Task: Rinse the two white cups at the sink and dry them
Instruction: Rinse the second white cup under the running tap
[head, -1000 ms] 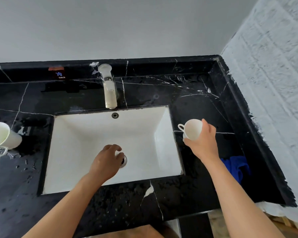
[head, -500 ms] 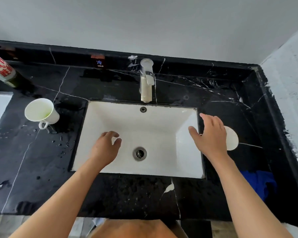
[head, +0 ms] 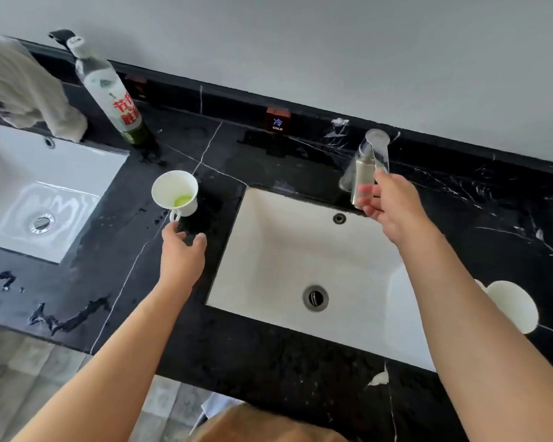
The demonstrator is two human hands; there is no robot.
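Wet black marble counter — two white sinks, grey wall.

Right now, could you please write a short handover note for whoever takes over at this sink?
Left hand: open, reaching for the handle of the left cup, not yet gripping.
Right hand: open, fingers at the faucet; no water visibly running.
Left cup stands upright on the counter left of the sink, green residue inside.
Right cup sits on the counter right of the sink, partly hidden by the right forearm.
Left: rinse this cup, then dry.
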